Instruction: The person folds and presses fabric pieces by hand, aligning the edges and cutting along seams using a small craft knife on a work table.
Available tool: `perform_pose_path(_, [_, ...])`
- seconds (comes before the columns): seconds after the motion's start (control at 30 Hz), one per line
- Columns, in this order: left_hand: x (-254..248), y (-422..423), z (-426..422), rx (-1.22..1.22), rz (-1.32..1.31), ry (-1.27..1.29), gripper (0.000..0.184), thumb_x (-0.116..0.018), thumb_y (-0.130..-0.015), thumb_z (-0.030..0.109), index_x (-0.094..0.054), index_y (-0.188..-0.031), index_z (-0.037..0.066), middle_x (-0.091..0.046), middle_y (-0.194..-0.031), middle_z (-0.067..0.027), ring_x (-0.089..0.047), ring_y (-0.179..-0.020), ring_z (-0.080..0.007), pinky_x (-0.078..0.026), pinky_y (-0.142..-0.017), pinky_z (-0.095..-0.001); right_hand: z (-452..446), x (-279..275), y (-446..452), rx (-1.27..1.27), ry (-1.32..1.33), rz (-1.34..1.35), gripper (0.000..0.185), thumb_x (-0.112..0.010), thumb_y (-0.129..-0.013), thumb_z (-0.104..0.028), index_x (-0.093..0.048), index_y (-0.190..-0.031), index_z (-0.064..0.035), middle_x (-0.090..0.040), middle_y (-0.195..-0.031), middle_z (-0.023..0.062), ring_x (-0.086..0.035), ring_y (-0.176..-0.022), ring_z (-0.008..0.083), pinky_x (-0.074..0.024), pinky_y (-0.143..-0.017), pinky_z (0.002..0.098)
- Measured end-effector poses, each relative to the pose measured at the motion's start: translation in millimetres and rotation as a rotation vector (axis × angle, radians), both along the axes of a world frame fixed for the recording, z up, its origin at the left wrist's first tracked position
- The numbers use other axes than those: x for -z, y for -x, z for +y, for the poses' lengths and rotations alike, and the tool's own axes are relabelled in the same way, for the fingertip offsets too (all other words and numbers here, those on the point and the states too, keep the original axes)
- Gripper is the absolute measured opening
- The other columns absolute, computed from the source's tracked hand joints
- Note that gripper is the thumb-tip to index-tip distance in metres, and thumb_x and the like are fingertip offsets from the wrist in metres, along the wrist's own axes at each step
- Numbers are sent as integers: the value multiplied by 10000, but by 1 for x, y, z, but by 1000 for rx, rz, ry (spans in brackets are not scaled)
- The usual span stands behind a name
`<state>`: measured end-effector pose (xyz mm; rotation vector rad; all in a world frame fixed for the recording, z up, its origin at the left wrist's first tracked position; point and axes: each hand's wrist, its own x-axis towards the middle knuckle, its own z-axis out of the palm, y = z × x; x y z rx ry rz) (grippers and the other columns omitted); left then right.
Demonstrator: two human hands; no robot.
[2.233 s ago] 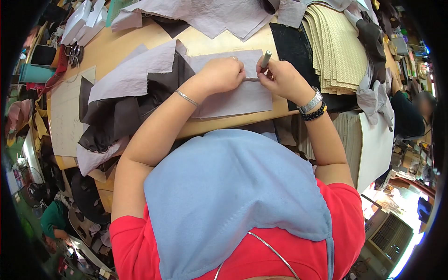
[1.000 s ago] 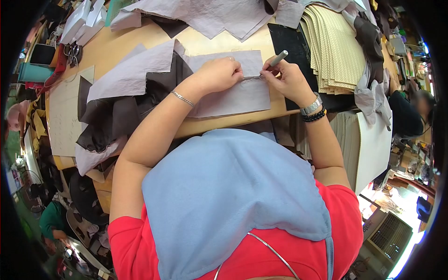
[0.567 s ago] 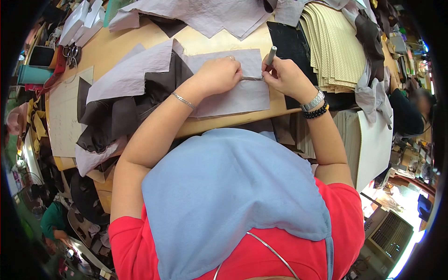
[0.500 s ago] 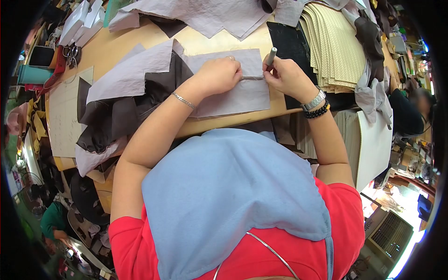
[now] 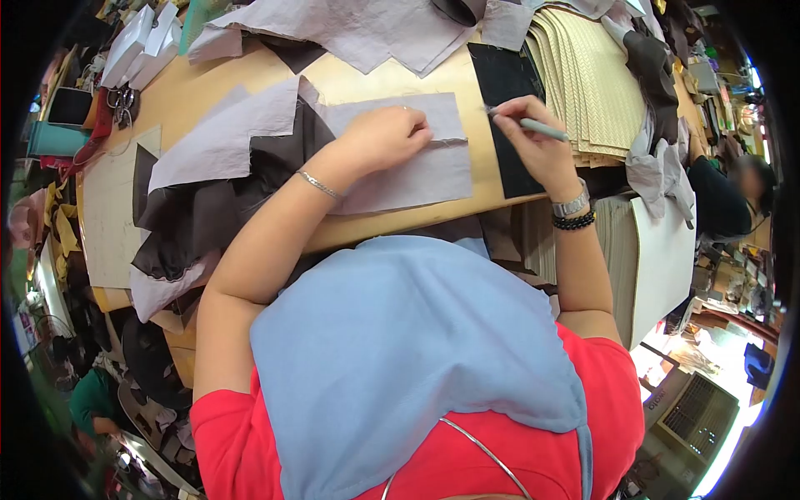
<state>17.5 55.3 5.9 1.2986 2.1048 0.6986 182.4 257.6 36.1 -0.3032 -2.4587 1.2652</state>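
Note:
A grey fabric piece lies flat on the wooden table, with a dark slit or folded edge running across it. My left hand rests on this piece, its fingers curled closed at the left end of that edge. To the right, my right hand is raised over a black strip, clear of the grey fabric. It grips a grey-green pen between thumb and fingers, the tip pointing left. Bunched grey and dark brown fabric lies beside my left forearm.
A stack of cream woven-textured sheets stands at the back right. More grey fabric covers the table's far side. Scissors and white boxes sit at the left. A co-worker is at the far right.
My right hand has left the fabric's edge and moved right, and the pen has swung from upright to nearly level. My left hand stays at about the same place on the fabric.

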Motion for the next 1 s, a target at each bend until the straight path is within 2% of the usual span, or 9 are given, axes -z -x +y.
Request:
perform_pose_path(0.27, [6, -32, 4, -97, 168, -373, 322, -748, -855, 354, -708, -1033, 89, -720, -939, -111, -692, -867, -289, -537, -754, -385, -14, 5, 2, -64, 63, -197, 128, -720, -910, -155, -680, -938, -37, -669, -788, -17, -545, -654, 27, -448, -581, 207])
perform_pose_path(0.43, [9, -31, 13, -111, 2, -440, 266, -773, -847, 343, -747, -970, 108, -721, -880, -98, -690, -802, -268, -527, -700, -363, -14, 6, 1, -79, 197, -157, 128, -724, -915, -148, -682, -949, -32, -670, -817, -9, -561, -711, 33, -455, -621, 204])
perform_pose_path(0.57, [20, -22, 12, -187, -70, -476, 242, -788, -831, 344, -762, -876, 107, -712, -804, -102, -675, -722, -261, -506, -639, -347, -6, -3, -1, -45, 389, -85, 101, -689, -944, -98, -655, -984, -11, -711, -932, 50, -618, -786, 57, -515, -687, 214])
perform_pose_path(0.63, [2, -17, 0, -62, -18, -317, 255, -792, -822, 352, -755, -904, 113, -713, -864, -90, -670, -762, -254, -502, -687, -351, 8, -10, -3, 24, 495, 35, 93, -666, -964, -85, -625, -1004, -12, -728, -1020, 107, -652, -820, 77, -563, -742, 228])
perform_pose_path(0.67, [-7, -19, -5, 1, 8, -237, 264, -794, -818, 356, -752, -918, 115, -714, -894, -84, -667, -782, -251, -500, -710, -354, 13, -17, -4, 77, 450, 69, 108, -666, -969, -94, -620, -1022, -12, -727, -997, 95, -649, -796, 73, -566, -743, 225])
perform_pose_path(0.77, [-22, -55, -13, 181, 232, -503, 284, -794, -808, 350, -731, -972, 126, -690, -1006, -69, -652, -901, -253, -475, -819, -380, 23, -13, -4, 48, 352, -3, 115, -688, -949, -96, -617, -1005, -25, -716, -947, 52, -645, -768, 65, -533, -708, 210])
perform_pose_path(0.83, [-8, -48, -7, 9, 261, -456, 330, -793, -796, 376, -714, -997, 126, -665, -1056, -61, -634, -978, -256, -450, -877, -411, 9, -3, -1, 7, 304, -65, 120, -705, -921, -90, -610, -973, -40, -701, -887, 18, -646, -778, 59, -504, -686, 208])
perform_pose_path(0.9, [9, -38, -1, -133, 254, -383, 409, -794, -771, 423, -715, -1048, 134, -648, -1083, -63, -619, -1020, -272, -443, -895, -439, -4, -2, 1, -56, 228, -83, 113, -709, -910, -80, -619, -940, -19, -701, -835, 26, -664, -770, 68, -521, -680, 225])
perform_pose_path(1.0, [21, -33, 0, -113, 368, -326, 456, -806, -747, 453, -730, -1092, 166, -635, -1112, -60, -613, -1026, -266, -445, -892, -450, -12, 3, 7, -74, 115, -153, 111, -712, -897, -92, -640, -928, -15, -694, -766, 55, -693, -726, 101, -549, -661, 257])
